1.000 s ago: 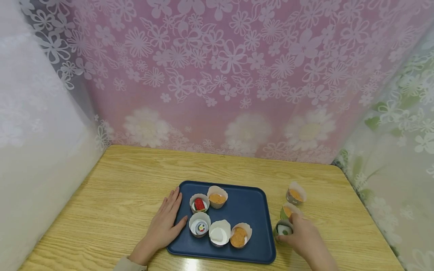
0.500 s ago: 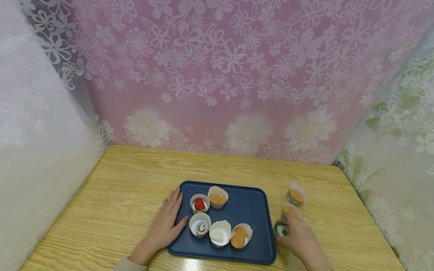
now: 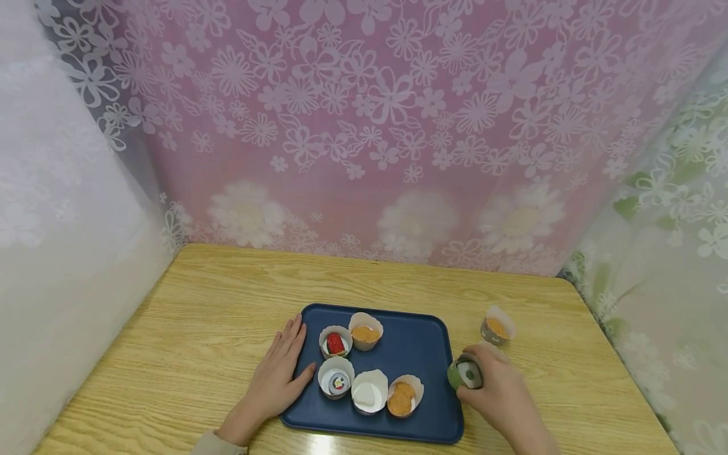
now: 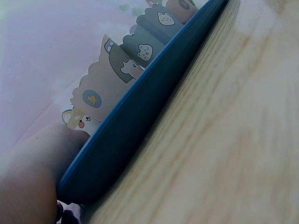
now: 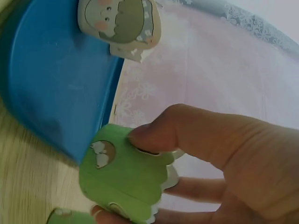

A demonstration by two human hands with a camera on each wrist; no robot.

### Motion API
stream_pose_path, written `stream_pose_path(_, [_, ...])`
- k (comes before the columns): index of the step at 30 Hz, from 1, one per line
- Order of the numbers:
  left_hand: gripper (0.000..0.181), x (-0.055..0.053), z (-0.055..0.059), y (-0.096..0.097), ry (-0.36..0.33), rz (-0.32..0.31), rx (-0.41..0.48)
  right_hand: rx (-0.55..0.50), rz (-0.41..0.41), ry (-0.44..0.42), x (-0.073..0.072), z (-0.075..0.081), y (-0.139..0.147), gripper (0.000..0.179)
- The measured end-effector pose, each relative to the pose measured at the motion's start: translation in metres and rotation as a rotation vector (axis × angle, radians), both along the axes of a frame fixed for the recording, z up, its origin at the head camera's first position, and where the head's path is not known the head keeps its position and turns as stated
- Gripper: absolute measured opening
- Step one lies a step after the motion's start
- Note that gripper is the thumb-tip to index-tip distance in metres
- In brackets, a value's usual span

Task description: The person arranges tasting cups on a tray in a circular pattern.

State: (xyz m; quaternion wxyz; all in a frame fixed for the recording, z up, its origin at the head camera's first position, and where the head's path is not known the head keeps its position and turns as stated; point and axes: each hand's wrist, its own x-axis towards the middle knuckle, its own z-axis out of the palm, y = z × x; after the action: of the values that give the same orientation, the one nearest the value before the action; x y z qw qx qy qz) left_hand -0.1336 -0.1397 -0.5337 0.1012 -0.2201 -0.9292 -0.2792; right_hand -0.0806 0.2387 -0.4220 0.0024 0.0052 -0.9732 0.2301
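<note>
My left hand (image 3: 275,376) rests flat on the left edge of a dark blue tray (image 3: 412,351), its fingers straight. In the left wrist view part of that hand (image 4: 35,163) lies against the tray's rim. By the tray's right edge, my right hand (image 3: 500,385) holds a small green paper baking cup (image 5: 124,168), thumb on one side and fingers on the other. This cup is tilted, and a white and green piece (image 3: 469,375) shows inside it in the head view. Another green cup (image 5: 70,217) stands just below the held one in the right wrist view.
On the tray stand several paper cups: one with a red piece (image 3: 335,343), one with a sushi-roll-like piece (image 3: 338,382), one with a white piece (image 3: 365,397), two with orange pieces (image 3: 401,398). Another orange-filled cup (image 3: 497,327) stands right of the tray on the wooden table (image 3: 170,328).
My right hand has taken hold of the green cup, lifted and tilted it, and shifted it slightly left and up toward the tray's edge. The left hand and the tray's cups have stayed put.
</note>
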Motion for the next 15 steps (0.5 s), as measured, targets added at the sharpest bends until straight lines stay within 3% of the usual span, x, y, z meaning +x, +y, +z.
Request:
stream_pose_path(7, [0.074,0.0,0.0,0.0,0.002,0.003,0.0,-0.005,0.058,0.066,-0.008,-0.001,-0.016,0.052])
stream_pose_path(15, [0.074,0.0,0.001,0.0,0.005,0.003,0.007,-0.118,0.117,-0.058,-0.018,-0.011,-0.035,0.052])
